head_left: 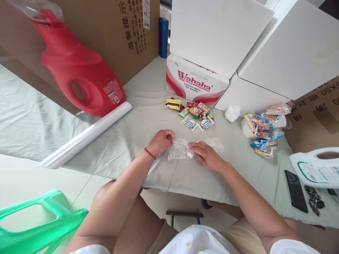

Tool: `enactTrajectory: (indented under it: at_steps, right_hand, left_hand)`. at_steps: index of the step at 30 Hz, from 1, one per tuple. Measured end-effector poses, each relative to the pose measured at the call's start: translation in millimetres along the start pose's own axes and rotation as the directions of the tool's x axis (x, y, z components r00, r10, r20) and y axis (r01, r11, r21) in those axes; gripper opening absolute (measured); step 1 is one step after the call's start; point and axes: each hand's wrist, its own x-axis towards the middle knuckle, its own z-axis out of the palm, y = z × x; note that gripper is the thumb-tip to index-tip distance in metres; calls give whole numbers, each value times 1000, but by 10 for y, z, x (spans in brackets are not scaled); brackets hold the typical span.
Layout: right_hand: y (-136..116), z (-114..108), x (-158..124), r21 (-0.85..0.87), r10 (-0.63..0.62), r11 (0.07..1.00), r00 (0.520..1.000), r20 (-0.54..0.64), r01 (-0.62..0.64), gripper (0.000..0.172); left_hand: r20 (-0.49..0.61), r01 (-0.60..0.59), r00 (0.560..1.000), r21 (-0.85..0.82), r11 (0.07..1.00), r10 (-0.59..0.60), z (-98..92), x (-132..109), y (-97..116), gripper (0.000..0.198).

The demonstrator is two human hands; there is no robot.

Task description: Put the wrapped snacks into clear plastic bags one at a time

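A clear plastic bag [179,149] lies crumpled on the pale green cloth [137,116] in front of me. My left hand [162,140] is curled closed and pinches the bag's left edge; a red string circles its wrist. My right hand [206,155] pinches the bag's right side with its fingertips, the other fingers lying flat on the cloth. A second clear bag [215,143] lies just behind my right hand. A pile of small wrapped snacks [194,114] sits a little beyond both hands.
A red detergent jug [79,74] and a roll of clear film [87,134] lie at left. A Wahaha carton [194,83] and white boxes [265,49] stand behind. At right are bagged snacks [265,130], a white jug [317,169], a phone [295,190] and keys [315,201]. A green stool [39,222] is lower left.
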Motion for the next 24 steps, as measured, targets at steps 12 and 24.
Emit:
enactTrajectory:
  at_steps: [12,24]
  right_hand:
    - [-135,103,-125,-50,57,997,996,62,-54,40]
    - [-292,275,-228,-7,206,977,956,-210,-212,33]
  left_hand:
    - [-115,32,993,307,951,4,-31,-71,97,31]
    - [236,-188,969,515,836,72,-10,-178,137,4]
